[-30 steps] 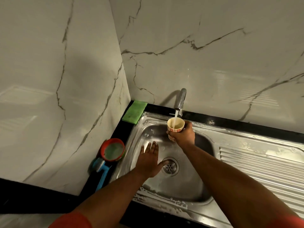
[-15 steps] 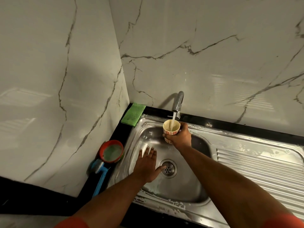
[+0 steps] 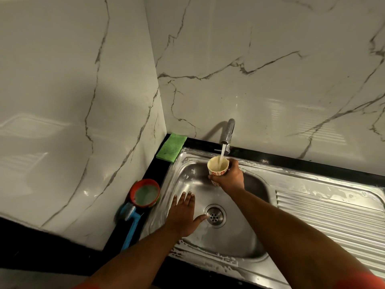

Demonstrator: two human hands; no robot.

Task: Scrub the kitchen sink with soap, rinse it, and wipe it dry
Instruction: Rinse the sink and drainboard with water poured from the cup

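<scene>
Two grips are working in the basin. The right grip (image 3: pixel 230 179) is grasping a small patterned cup (image 3: pixel 217 166), fingers and thumb curled round its wall. It holds the cup upright under the tap (image 3: pixel 228 132) at the basin's 12 o'clock. A stream of water (image 3: pixel 222 152) drops straight into the cup's mouth.

The left grip (image 3: pixel 184 213) is released, fingers straight and spread, palm down on the floor of the sink (image 3: pixel 239 238). It lies at 9 o'clock from the drain (image 3: pixel 214 215), thumb tip reaching the drain's rim.

White soapy film streaks the sink's rim at 6 o'clock and along the back edge. Out at 3 o'clock lies the ribbed draining board (image 3: pixel 333 215), patched with the same film. On the black surface (image 3: pixel 159 170), a green cloth (image 3: pixel 171 147) lies flat in the corner at 11 o'clock. At 9 o'clock sits a red bowl (image 3: pixel 144 193), with a blue brush (image 3: pixel 131 228) just beside it toward 8 o'clock. Veined marble walls (image 3: pixel 270 90) rise behind.
</scene>
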